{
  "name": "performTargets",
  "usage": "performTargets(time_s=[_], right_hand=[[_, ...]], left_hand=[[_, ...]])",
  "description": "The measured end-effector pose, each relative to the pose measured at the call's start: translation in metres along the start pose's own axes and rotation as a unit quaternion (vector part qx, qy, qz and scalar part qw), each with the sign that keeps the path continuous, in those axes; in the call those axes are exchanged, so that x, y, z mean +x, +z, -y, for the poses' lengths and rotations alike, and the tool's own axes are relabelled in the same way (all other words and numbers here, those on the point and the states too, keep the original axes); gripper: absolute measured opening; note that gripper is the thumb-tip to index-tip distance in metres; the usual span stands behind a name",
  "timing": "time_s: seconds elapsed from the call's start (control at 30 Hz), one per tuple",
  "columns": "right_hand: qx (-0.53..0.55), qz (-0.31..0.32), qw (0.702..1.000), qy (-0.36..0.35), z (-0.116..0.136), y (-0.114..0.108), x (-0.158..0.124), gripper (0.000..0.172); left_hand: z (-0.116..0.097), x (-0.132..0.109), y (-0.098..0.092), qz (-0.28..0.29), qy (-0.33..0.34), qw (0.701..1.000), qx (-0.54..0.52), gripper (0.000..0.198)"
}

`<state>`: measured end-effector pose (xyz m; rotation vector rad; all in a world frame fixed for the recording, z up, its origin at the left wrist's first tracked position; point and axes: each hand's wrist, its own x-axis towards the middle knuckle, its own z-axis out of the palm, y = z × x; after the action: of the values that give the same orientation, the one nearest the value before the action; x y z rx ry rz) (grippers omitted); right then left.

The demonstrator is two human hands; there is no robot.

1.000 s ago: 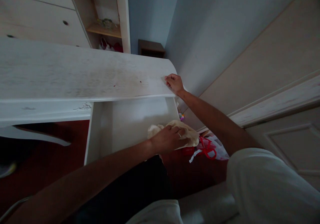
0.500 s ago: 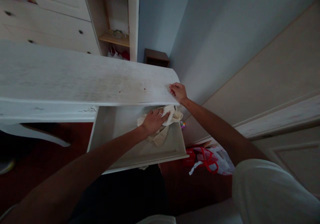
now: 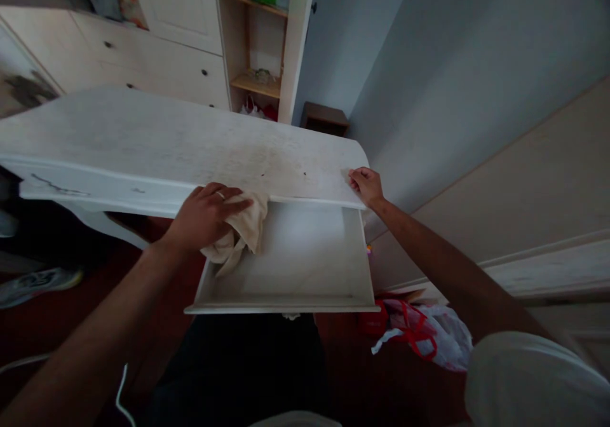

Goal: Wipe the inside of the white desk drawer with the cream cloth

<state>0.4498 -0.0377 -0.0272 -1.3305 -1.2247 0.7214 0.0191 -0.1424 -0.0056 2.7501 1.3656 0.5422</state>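
Cream cloth (image 3: 255, 220), crumpled, loose folds hanging down, at left side of white drawer (image 3: 309, 249), drawer pulled open.

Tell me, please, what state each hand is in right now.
Left hand: holding the cloth.
Right hand: curled closed at the table, nothing visible in it.

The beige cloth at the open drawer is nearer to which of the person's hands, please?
Left. The left hand is on the beige cloth; the right hand is at the right end of the white tabletop, apart from it.
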Motion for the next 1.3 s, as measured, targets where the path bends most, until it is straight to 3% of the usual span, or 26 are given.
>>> performTargets(time_s=[0.1,0.2,0.4,0.5,0.6,0.73,0.87,1.0,1.17,1.3], right_hand=[[-0.006,0.0,1.0,-0.009,0.0,0.0,-0.002,0.035],[-0.012,0.0,1.0,-0.019,-0.001,0.0,-0.003,0.034],[-0.046,-0.002,0.998,-0.042,-0.006,-0.002,-0.002,0.033],[-0.068,0.001,0.996,-0.053,-0.007,-0.003,-0.001,0.032],[-0.07,-0.009,0.997,-0.037,-0.004,-0.002,-0.001,0.031],[-0.056,-0.029,0.998,-0.004,0.001,0.0,-0.003,0.027],[-0.05,-0.038,0.998,0.002,0.005,0.0,-0.004,0.023],[-0.036,-0.042,0.998,0.01,0.007,0.001,-0.004,0.025],[-0.024,-0.041,0.999,0.013,0.008,0.003,-0.004,0.028],[-0.025,-0.037,0.999,0.006,0.006,0.001,-0.004,0.028]], left_hand=[[0.009,-0.029,0.002,-0.064,-0.058,0.993,-0.082,0.065],[-0.002,-0.06,0.008,-0.104,-0.106,0.976,-0.162,0.06],[-0.042,-0.118,-0.001,-0.039,-0.078,0.977,-0.194,0.056],[-0.056,-0.128,-0.007,-0.04,-0.066,0.974,-0.215,0.053],[-0.065,-0.114,-0.007,0.003,-0.022,0.975,-0.222,0.057],[-0.079,-0.071,0.007,0.137,0.069,0.975,-0.161,0.063],[-0.086,-0.04,0.035,0.244,0.034,0.969,0.012,0.053],[-0.064,-0.02,0.054,0.223,0.024,0.968,0.109,0.045],[-0.03,0.019,0.056,0.148,0.059,0.976,0.147,0.044],[-0.017,0.048,0.06,0.166,0.03,0.973,0.159,0.048]])
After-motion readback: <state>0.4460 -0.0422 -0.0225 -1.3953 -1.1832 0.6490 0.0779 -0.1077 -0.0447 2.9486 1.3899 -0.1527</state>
